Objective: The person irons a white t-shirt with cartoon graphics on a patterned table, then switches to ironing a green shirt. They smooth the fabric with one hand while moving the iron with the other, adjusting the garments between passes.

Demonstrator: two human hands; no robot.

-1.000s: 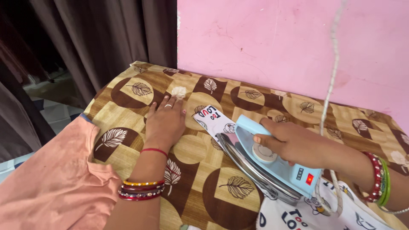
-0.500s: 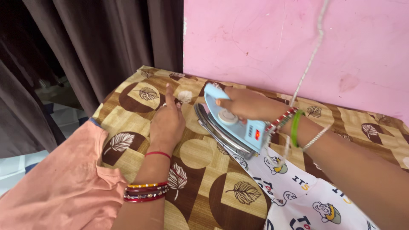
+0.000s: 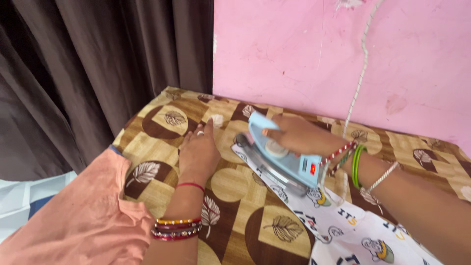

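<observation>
My right hand (image 3: 294, 135) is clenched around the handle of the light blue iron (image 3: 279, 159), which sits soleplate-down on the white printed cloth (image 3: 343, 225) near the middle of the counter (image 3: 235, 221). The iron's nose points toward ten o'clock. My left hand (image 3: 198, 152) lies flat and released on the leaf-patterned cover, just beside the iron at its nine o'clock. A peach garment (image 3: 83, 221) hangs off the counter's edge at eight o'clock.
</observation>
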